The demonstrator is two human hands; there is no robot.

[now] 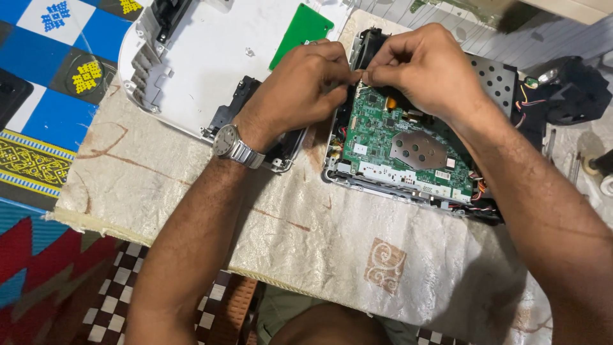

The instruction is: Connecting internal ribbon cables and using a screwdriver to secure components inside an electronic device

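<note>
An opened electronic device point(408, 185) lies on the cloth-covered table, its green circuit board point(377, 134) bare with a small metal shield plate point(418, 150) on it. My left hand point(300, 86), with a metal wristwatch point(233, 147) on its wrist, and my right hand point(424, 67) meet fingertip to fingertip above the board's far left corner. Both pinch something small there; the fingers hide what it is. A black part point(370, 45) of the device shows just behind the fingertips.
The device's white cover point(191, 57) lies upside down to the left, with a small green board point(300, 29) on it. A perforated metal plate point(495, 76), coloured wires point(527, 96) and a black part point(575, 89) sit at the right. Patterned mats lie below on the floor.
</note>
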